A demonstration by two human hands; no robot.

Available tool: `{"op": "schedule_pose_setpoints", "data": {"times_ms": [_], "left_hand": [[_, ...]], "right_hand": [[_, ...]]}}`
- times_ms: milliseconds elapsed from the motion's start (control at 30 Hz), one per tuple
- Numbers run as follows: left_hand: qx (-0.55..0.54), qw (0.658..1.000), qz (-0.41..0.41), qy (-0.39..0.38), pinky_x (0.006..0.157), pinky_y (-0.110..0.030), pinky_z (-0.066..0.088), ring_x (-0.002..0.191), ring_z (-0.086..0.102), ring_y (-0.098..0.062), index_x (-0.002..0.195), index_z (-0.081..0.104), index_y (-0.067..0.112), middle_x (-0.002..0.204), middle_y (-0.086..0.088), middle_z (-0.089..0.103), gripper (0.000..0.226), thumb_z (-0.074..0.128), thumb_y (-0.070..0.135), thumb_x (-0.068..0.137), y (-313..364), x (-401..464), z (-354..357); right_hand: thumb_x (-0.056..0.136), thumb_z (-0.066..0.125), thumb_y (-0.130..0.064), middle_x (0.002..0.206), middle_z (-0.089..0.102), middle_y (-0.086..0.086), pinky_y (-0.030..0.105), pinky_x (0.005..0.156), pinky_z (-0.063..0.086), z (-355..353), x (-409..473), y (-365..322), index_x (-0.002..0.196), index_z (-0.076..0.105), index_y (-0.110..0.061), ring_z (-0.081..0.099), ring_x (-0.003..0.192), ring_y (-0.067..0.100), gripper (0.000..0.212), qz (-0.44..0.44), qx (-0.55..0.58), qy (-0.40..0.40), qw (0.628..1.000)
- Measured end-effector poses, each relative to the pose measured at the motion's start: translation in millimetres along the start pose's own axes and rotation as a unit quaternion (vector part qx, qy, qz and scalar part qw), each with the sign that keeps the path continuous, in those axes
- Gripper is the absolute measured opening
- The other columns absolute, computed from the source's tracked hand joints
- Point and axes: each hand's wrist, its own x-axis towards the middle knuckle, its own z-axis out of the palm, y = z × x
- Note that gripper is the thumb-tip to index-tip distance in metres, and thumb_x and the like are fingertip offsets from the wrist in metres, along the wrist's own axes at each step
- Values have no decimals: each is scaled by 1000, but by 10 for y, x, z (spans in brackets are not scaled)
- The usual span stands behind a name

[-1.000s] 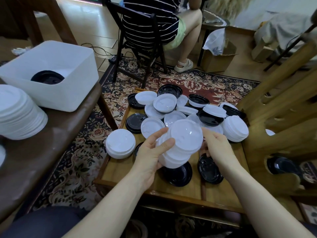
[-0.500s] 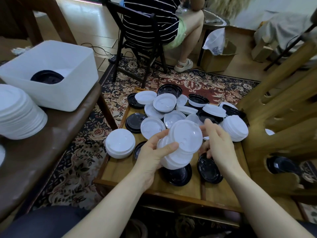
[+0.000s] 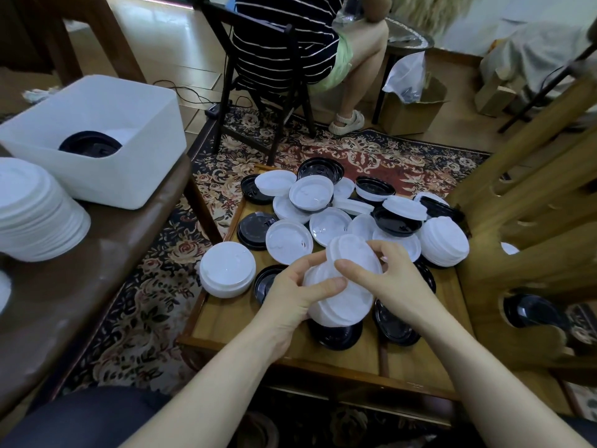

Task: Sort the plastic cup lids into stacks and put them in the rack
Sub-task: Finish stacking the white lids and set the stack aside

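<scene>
both hands hold a white lid stack

left hand [image 3: 292,291] cups the stack [image 3: 342,295]; right hand [image 3: 392,279] pinches its top lid. a black lid [image 3: 89,146] lies in the bin [image 3: 142,163].

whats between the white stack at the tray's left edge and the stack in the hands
In the head view, a black lid lies between the left stack and the held stack.
</scene>
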Motion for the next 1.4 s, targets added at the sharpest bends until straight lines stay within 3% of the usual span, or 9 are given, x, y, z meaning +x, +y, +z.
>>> {"op": "schedule_pose_setpoints", "data": {"times_ms": [167,333,433,500,633,867,1033,1200,1400], "left_hand": [[-69,997,-25,38,80,-33,55,105,70,-16,119,69,28,113,4,75,29,67,28,90,78,-12,-17],[-109,992,-33,55,79,-37,57,111,68,-21,125,68,24,118,1,73,30,57,30,98,102,-8,-30],[-119,991,-30,56,75,-35,58,108,69,-19,122,69,24,116,3,74,28,57,29,98,104,-16,-22],[-119,991,-27,54,79,-36,58,109,69,-19,121,69,24,116,3,74,27,58,29,97,96,-12,-23],[-104,993,-22,55,83,-38,58,107,70,-18,121,70,25,114,4,75,27,58,32,98,84,1,-34],[-91,994,-42,47,91,-42,57,114,68,-22,126,69,23,123,-2,71,36,60,42,97,69,35,-41],[-81,995,-42,44,94,-43,56,114,67,-22,122,72,24,123,-2,71,35,62,44,94,68,28,-37],[-65,997,-34,37,98,-45,54,114,67,-20,121,71,26,121,1,72,36,62,46,93,82,0,-20],[-60,998,-12,4,88,-36,55,112,68,-16,126,67,30,119,4,73,51,71,40,76,100,-48,-7]], "right_hand": [[77,77,-43,131,45,-27,19,85,44,-224,-40,-29,141,39,-42,52,112,-1,75,-58,51,-66,995],[80,81,-19,139,44,-27,8,95,39,-286,-71,6,140,36,-50,44,124,-10,81,-126,6,-164,978],[84,75,-10,145,35,-29,13,105,33,-258,-80,18,145,31,-45,33,133,-10,82,-146,-12,-204,968],[86,74,-10,148,29,-30,15,110,27,-237,-75,32,146,30,-44,24,139,-9,82,-157,-16,-224,962],[77,78,-38,143,34,-32,11,104,29,-196,-65,9,143,35,-45,27,137,-11,79,-162,0,-202,966],[80,77,-33,144,36,-28,3,105,26,-199,-40,41,145,35,-41,29,137,-9,77,-179,-15,-201,963],[74,78,-46,139,32,-28,18,109,28,-155,-43,36,145,33,-46,28,136,-8,84,-183,-43,-183,965],[82,79,-27,146,32,-23,12,111,26,-196,-39,43,147,33,-41,26,140,-5,80,-197,-34,-213,956],[86,75,-14,156,18,-30,23,117,18,-188,-59,52,148,26,-46,11,145,-8,85,-209,-49,-233,949]]}}
